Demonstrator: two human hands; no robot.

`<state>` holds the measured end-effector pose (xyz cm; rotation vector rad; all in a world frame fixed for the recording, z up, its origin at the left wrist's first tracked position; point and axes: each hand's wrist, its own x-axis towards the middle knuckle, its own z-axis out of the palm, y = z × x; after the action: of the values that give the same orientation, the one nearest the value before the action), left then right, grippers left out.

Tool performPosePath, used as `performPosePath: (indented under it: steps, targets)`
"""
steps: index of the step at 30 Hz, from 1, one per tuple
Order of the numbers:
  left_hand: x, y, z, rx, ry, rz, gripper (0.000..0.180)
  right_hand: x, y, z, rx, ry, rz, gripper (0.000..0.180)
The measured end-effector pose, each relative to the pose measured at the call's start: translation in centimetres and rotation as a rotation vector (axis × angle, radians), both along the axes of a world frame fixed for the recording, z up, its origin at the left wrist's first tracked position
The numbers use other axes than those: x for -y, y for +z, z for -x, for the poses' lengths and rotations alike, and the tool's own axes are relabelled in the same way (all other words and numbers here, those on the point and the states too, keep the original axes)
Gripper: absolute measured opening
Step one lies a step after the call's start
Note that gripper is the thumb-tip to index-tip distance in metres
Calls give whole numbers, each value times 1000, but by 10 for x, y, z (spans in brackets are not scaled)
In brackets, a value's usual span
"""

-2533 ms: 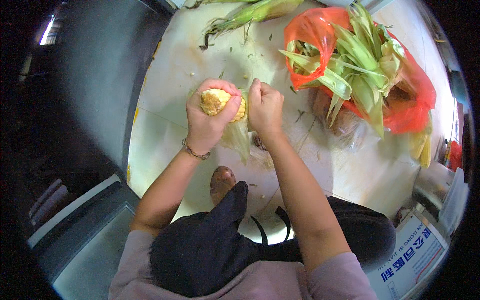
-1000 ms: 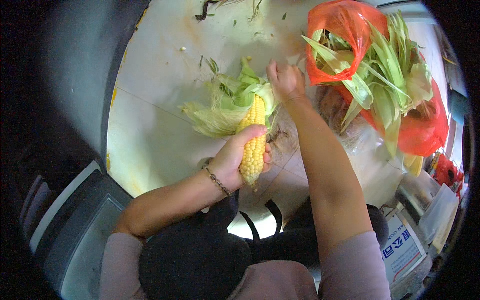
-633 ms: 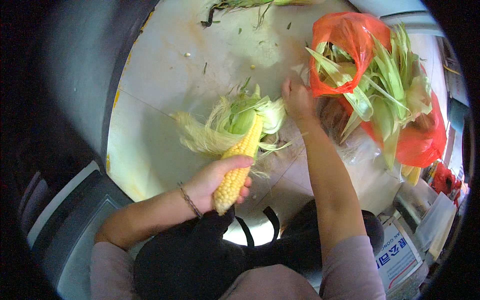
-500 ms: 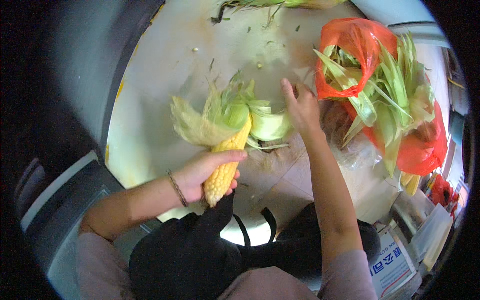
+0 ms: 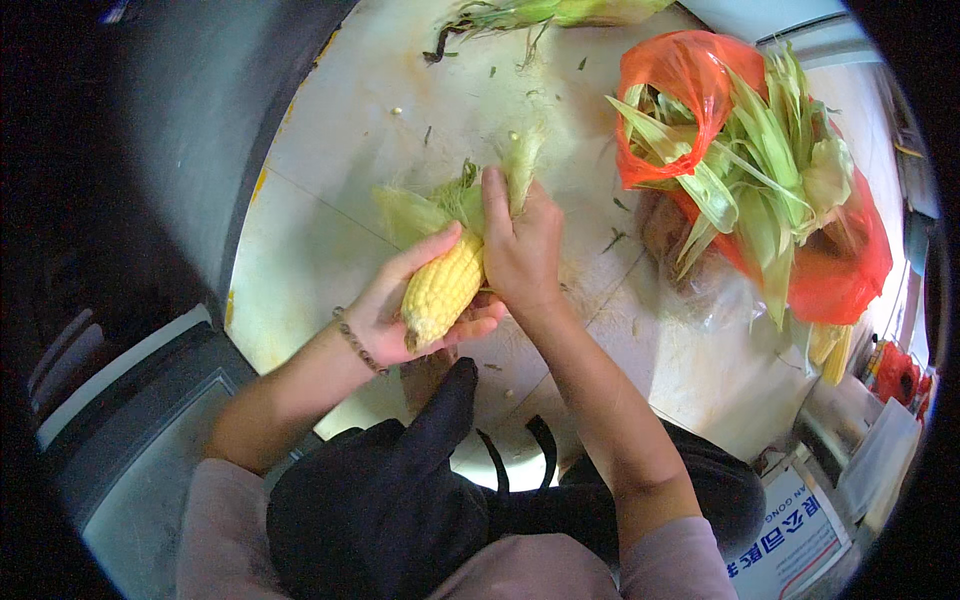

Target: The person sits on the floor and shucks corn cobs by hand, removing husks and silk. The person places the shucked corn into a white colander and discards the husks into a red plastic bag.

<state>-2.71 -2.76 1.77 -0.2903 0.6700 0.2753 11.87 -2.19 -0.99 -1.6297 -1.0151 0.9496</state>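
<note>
An ear of corn [image 5: 445,287] points its bare yellow tip toward me, with pale green husk [image 5: 420,215] still attached at its far end. My left hand [image 5: 385,315] cradles the ear from beneath, thumb along its side. Closed around a bunch of husk at the ear's far right is my right hand [image 5: 525,250]. Part of that husk sticks up above the fist, and the palm side of the hand is hidden.
To the right, a red plastic bag [image 5: 700,55] overflows with stripped husks [image 5: 775,180]. Bare yellow cobs [image 5: 832,350] lie beside it. Unpeeled corn [image 5: 570,12] rests at the far edge of the floor. A printed box [image 5: 790,535] stands at lower right.
My right hand has come in from the right, where it was apart from the corn, and now grips its husk. The ear's tip has stayed toward me in my left hand.
</note>
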Motion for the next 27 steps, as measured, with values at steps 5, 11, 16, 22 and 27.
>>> performPosePath:
  steps: [5,11,16,22,27]
  targets:
    - [2,-2,-22,-50,53,62,35,-4,-2,-19,154,78,289,40]
    - [13,15,-44,-280,-120,-126,38,-33,-34,-53,433,62,523,39]
    - [16,12,-42,-344,-220,-98,36,-46,-91,-79,847,327,325,43]
    - [14,7,-31,-320,-276,-106,34,-54,-114,-75,758,21,643,54]
    - [1,9,-20,-125,-152,-91,45,-35,-114,-79,503,-143,482,49]
